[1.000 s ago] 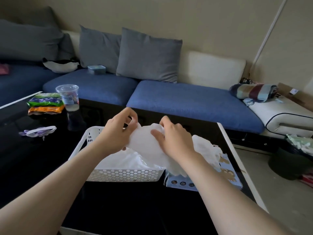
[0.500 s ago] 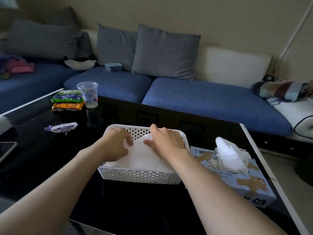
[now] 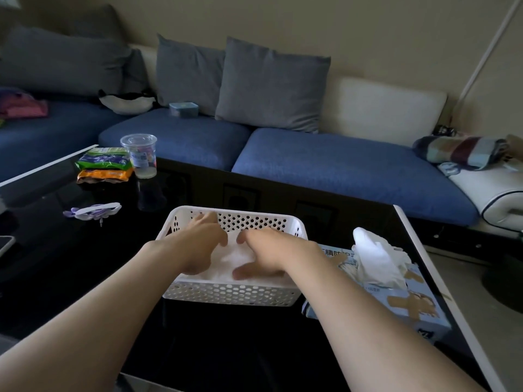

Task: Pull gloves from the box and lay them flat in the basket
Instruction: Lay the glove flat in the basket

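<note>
A white perforated basket [image 3: 230, 294] sits on the black glass table in front of me. White gloves [image 3: 236, 257] lie inside it. Both of my hands are in the basket, palms down on the gloves. My left hand [image 3: 202, 244] presses on the left part with its fingers spread toward the far wall. My right hand [image 3: 268, 251] presses on the right part, thumb stretched toward me. To the right of the basket lies the light blue glove box [image 3: 407, 304], with a bunch of white gloves [image 3: 377, 257] sticking up out of its opening.
On the table's far left stand a clear plastic cup [image 3: 140, 154], stacked snack packets [image 3: 104, 168] and a small purple-and-white item [image 3: 93, 212]. The table's white right edge [image 3: 441, 295] runs close past the box. A blue sofa with grey cushions lies behind.
One second ago both hands held a glove above the basket. They lowered it in, and now both hands lie flatter and pushed farther forward on it.
</note>
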Tool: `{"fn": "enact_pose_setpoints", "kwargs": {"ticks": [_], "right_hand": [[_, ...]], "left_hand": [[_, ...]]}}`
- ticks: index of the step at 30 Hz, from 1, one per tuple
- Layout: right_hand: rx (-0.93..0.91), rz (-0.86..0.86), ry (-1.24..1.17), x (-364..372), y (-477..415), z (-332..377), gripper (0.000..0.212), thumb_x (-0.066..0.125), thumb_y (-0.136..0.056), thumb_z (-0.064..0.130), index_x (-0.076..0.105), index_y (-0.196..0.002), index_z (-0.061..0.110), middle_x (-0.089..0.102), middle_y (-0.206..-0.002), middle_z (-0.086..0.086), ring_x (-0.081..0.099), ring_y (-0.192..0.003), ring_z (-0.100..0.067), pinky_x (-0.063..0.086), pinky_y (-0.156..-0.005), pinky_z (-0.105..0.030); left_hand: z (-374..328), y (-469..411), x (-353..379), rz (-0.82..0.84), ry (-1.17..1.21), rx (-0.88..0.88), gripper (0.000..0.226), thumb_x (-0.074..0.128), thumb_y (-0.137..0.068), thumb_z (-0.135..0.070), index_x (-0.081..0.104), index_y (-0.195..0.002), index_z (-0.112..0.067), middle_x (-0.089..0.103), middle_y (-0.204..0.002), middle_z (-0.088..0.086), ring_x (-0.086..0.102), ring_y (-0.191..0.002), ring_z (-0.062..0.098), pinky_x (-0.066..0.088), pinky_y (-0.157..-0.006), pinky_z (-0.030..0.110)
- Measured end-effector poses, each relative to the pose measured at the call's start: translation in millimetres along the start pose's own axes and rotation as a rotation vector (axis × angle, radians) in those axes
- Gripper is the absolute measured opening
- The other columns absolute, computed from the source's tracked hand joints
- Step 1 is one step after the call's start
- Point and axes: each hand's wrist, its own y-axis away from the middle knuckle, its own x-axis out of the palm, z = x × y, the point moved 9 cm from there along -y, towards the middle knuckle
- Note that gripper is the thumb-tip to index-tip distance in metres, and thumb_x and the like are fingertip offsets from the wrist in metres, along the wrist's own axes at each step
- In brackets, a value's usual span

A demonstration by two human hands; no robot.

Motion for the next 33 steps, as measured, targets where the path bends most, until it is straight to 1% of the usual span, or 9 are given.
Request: {"fn": "enact_pose_setpoints", "kwargs": {"ticks": [3,6,12,16,19,22,25,29,33], "right_hand": [[0.052,0.12,-0.055,6,9,-13,0.082,0.081,-0.095,0.038,0.035,-0.162,0.027,0.052,-0.145,-0.008,0.066,-0.094,-0.023,0.062,-0.089,-0.043],[0.05,0.082,-0.016,15,4,-17,0.07,0.077,-0.097,0.022,0.041,-0.158,0.025,0.052,-0.144,-0.01,0.06,-0.111,-0.029,0.056,-0.096,-0.044],[0.036,-0.015,0.056,15,7,-14,0.047,0.075,-0.094,0.022,0.059,-0.138,0.014,0.059,-0.129,-0.013,0.061,-0.11,-0.034,0.056,-0.091,-0.047],[0.033,-0.201,-0.009,-17,35,-15,0.053,0.07,-0.098,0.054,0.063,-0.138,0.019,0.061,-0.13,-0.007,0.064,-0.112,-0.031,0.055,-0.09,-0.044],[0.05,-0.432,-0.101,-43,63,-27,0.028,0.055,-0.109,0.04,0.069,-0.125,0.021,0.066,-0.116,-0.005,0.064,-0.092,-0.023,0.054,-0.079,-0.038],[0.175,-0.564,-0.171,-53,87,-65,0.026,0.059,-0.103,0.016,0.068,-0.126,0.025,0.066,-0.116,-0.002,0.063,-0.099,-0.025,0.052,-0.077,-0.038],[0.323,-0.669,-0.193,-60,113,-109,0.035,0.064,-0.094,0.007,0.07,-0.124,0.025,0.068,-0.117,-0.001,0.063,-0.113,-0.028,0.054,-0.09,-0.042],[0.493,-0.731,-0.2,-51,142,-163,0.048,0.066,-0.097,0.031,0.054,-0.143,0.023,0.06,-0.13,-0.007,0.057,-0.121,-0.031,0.051,-0.099,-0.047],[0.474,-0.613,-0.3,-30,147,-188,0.031,0.074,-0.095,0.035,0.062,-0.121,0.023,0.064,-0.111,0.002,0.063,-0.094,-0.017,0.052,-0.07,-0.034]], "left_hand": [[0,-1,18,0.16,0.081,-0.074,0.047,0.061,-0.103,-0.044,0.052,-0.145,-0.026,0.043,-0.146,0.001,0.054,-0.127,0.024,0.045,-0.109,0.041],[1,-3,28,0.224,0.059,-0.121,0.068,0.067,-0.092,-0.065,0.049,-0.145,-0.027,0.046,-0.141,0.001,0.052,-0.127,0.025,0.045,-0.111,0.047],[-10,-5,15,0.163,0.058,-0.137,0.072,0.078,-0.088,-0.057,0.051,-0.144,-0.021,0.05,-0.141,0.0,0.052,-0.127,0.023,0.046,-0.109,0.041],[-19,-10,-7,0.013,0.031,-0.169,0.03,0.068,-0.096,-0.045,0.059,-0.112,-0.021,0.058,-0.123,-0.001,0.056,-0.112,0.021,0.049,-0.092,0.035],[-37,-9,-30,-0.177,0.07,-0.187,0.022,0.06,-0.095,-0.035,0.05,-0.08,-0.023,0.066,-0.099,0.001,0.062,-0.085,0.021,0.055,-0.075,0.037],[-74,-2,-47,-0.32,0.171,-0.097,0.015,0.057,-0.096,-0.032,0.061,-0.087,-0.021,0.065,-0.088,0.0,0.062,-0.068,0.018,0.055,-0.062,0.034],[-124,6,-56,-0.368,0.333,0.167,0.012,0.06,-0.097,-0.034,0.069,-0.097,-0.025,0.068,-0.097,-0.008,0.066,-0.085,0.013,0.06,-0.077,0.039],[-176,12,-37,-0.211,0.233,0.446,0.037,0.068,-0.093,-0.058,0.065,-0.123,-0.037,0.058,-0.127,-0.015,0.049,-0.122,0.007,0.043,-0.108,0.036],[-197,9,-17,-0.078,0.157,0.498,0.066,0.073,-0.085,-0.066,0.055,-0.142,-0.039,0.049,-0.146,-0.014,0.032,-0.142,0.01,0.026,-0.117,0.04]]}}
